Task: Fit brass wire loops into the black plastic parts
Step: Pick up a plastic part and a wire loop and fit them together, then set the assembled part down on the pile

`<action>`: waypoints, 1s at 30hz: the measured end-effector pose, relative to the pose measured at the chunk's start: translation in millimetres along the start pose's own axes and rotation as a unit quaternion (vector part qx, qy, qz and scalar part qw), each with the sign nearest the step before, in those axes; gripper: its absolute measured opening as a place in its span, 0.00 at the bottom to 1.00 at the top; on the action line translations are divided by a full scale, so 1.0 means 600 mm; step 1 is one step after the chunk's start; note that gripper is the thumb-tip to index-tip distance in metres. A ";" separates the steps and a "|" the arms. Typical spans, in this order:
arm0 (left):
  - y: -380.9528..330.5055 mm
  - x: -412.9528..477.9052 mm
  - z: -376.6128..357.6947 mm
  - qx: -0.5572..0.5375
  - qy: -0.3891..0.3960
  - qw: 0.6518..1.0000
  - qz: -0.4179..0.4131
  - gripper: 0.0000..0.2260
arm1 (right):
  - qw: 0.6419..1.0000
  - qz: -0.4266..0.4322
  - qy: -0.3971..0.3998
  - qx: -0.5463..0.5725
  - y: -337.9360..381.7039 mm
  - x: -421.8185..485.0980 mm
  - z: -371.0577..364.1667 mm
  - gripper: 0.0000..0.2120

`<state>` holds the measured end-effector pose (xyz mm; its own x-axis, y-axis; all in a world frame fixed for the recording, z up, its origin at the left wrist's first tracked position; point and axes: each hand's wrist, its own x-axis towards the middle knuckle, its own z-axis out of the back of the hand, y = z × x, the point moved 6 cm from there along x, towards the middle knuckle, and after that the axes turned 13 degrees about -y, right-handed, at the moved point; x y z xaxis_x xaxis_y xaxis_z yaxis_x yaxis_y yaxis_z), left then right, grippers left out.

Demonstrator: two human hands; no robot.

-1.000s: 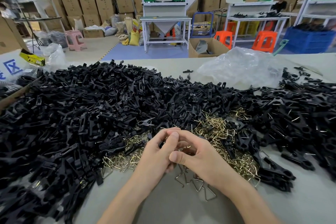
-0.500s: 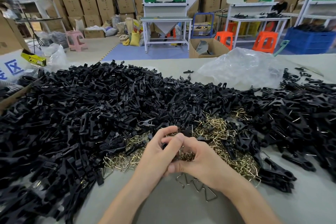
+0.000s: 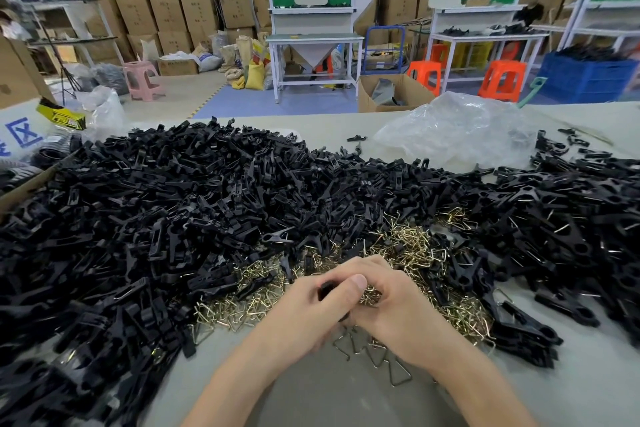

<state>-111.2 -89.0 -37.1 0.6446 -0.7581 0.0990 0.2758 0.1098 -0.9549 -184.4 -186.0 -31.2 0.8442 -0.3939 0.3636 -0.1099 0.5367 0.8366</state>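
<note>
A huge heap of black plastic parts (image 3: 180, 218) covers the table. In front of it lies a pile of brass wire loops (image 3: 412, 253). My left hand (image 3: 308, 308) and my right hand (image 3: 398, 305) meet over the near edge of that pile. The left hand grips a black plastic part (image 3: 327, 288), mostly hidden between the fingers. My right hand holds a small bunch of brass loops (image 3: 369, 295), its thumb pressed against the part. A few grey wire loops (image 3: 381, 357) lie on the table under my hands.
More black parts (image 3: 568, 225) are heaped on the right. A crumpled clear plastic bag (image 3: 457, 128) lies at the table's far side. A cardboard box edge (image 3: 24, 191) sits at the left. Bare table (image 3: 332, 399) shows between my forearms.
Both hands have closed in on each other and shifted slightly away from me. The right thumb now lies over the left fingers, and the black part shows between them.
</note>
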 end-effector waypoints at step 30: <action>0.013 -0.002 0.004 -0.080 0.005 0.997 0.005 0.25 | 0.991 -0.060 0.019 0.122 -0.001 0.003 -0.016 0.19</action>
<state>-108.1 -85.8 -43.7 0.6402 -0.7632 0.0871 0.1515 0.0143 -0.9884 -177.9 -180.1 -35.2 0.8776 -0.4129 0.2436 -0.1272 0.2894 0.9487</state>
